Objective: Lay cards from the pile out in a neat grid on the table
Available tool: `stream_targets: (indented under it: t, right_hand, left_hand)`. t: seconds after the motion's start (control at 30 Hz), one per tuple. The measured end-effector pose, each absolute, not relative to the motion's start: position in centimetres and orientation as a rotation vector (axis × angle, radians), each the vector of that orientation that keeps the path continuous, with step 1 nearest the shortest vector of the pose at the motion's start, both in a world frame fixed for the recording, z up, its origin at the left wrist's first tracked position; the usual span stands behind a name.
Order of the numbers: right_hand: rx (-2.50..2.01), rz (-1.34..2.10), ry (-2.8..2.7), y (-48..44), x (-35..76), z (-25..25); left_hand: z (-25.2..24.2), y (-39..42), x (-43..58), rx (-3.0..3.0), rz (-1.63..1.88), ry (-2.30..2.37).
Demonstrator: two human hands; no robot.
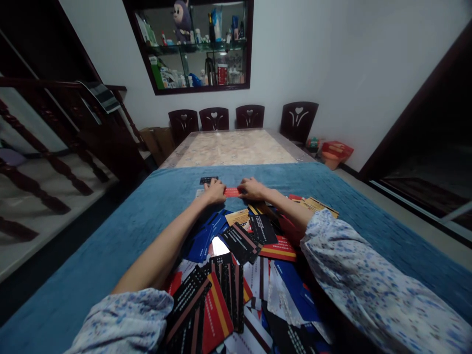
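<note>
Beyond the pile, a red card (232,192) lies flat between my two hands, low over the blue cloth. My left hand (215,191) is closed on its left end, fingers curled. On the opposite end, my right hand (251,189) grips it the same way. A black card (209,180) rests just past my left fingers, and part of a white card (199,193) shows beside that hand. Under and between my forearms spreads a heap of loose cards: black striped ones (241,242), blue ones (201,244), red and yellow ones (217,314) and white ones (282,295).
A blue cloth (121,236) covers the near part of the table, with its marble-patterned top (236,147) beyond. Several dark chairs (214,119) stand at the far end. A wooden railing (47,162) runs along the left; a red bag (336,149) sits on the right.
</note>
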State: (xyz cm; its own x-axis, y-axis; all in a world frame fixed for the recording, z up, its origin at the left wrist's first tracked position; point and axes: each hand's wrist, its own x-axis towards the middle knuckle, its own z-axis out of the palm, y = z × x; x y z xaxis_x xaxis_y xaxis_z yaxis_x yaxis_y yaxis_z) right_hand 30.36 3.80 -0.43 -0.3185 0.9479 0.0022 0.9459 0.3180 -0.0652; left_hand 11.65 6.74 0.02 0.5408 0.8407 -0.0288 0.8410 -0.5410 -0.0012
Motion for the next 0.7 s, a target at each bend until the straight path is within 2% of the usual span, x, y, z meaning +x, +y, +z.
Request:
stream_targets:
  t: [0.7]
  right_hand:
    - [-1.723,-0.028,-2.458,-1.0,34.6,3.5]
  left_hand:
    - [0.0,5.2,10.6,2.798,0.151,1.414]
